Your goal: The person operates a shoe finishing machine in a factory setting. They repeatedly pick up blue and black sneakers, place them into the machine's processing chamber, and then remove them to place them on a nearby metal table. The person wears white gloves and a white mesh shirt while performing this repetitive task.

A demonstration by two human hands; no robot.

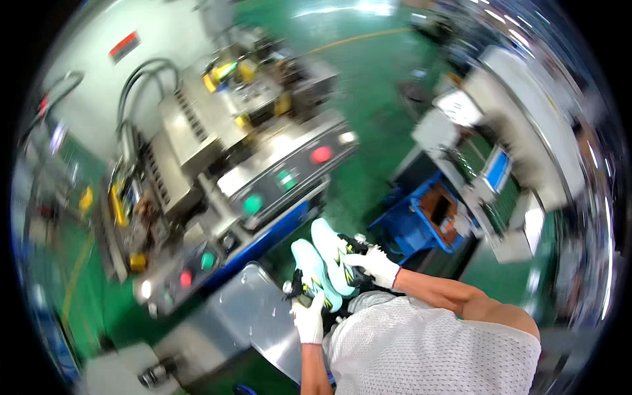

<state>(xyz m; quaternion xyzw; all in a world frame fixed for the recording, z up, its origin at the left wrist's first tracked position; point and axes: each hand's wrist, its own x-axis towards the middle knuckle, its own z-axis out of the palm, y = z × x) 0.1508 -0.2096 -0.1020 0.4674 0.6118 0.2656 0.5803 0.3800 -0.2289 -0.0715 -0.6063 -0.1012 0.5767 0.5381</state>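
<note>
Both my hands wear white gloves and hold a pair of athletic shoes with pale mint soles and black and yellow markings, side by side in front of my body. My left hand [308,319] is closed on the left shoe [307,261] near its lower end. My right hand [375,265] grips the right shoe [327,245] from its right side. Dark parts with small shiny pieces stick out beside each shoe; what they are is too blurred to tell. My fingertips are partly hidden behind the shoes.
At left stands a machine with metal fixtures and a control panel [289,174] of red and green buttons. A metal table [253,309] lies below it. At right are a blue bin [411,220] with brown contents and a pale machine [513,118]. The floor [368,85] is green.
</note>
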